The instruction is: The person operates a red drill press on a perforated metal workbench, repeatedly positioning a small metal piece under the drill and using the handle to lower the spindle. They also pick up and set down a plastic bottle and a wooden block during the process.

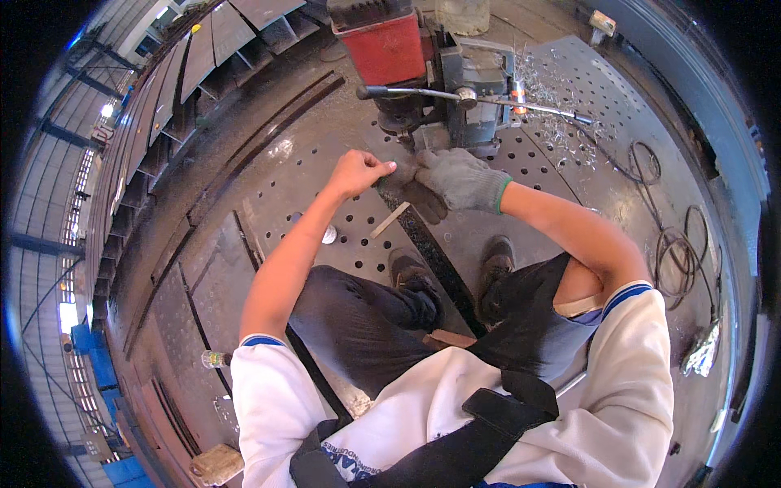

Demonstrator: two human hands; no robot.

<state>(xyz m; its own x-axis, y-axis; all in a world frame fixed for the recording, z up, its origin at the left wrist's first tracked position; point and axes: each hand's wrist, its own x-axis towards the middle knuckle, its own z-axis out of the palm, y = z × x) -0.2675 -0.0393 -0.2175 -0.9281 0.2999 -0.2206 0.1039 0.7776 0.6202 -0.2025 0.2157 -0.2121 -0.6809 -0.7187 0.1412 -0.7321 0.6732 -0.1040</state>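
Right hand [457, 179] in a grey work glove with a green cuff, fingers curled down and together over a dark glove [423, 198] lying on the perforated steel plate [529, 163], just in front of the drill's base. Left hand [358, 172] bare, fingertips pinched shut on the near end of that dark glove, touching the gloved right hand. Whether anything else was clamped between the two hands could not be told. Close behind the hands, toward the plate's far edge, stood a magnetic drill [431, 73] with a red upper housing and grey body, its thin feed handle [472, 99] running crosswise above the hands. Silvery metal shavings [545, 89] scattered on the plate to the right of the drill. A pale flat stick [390, 220] lay tilted on the plate just below the hands, beside a dark flat bar [435, 256] running diagonally toward the near edge. A small round silvery piece [329, 235] rested near the left forearm. Two dark shoes [455, 272] planted on the plate near the bar. Coiled black cable [679, 252] lay well apart at the right edge.
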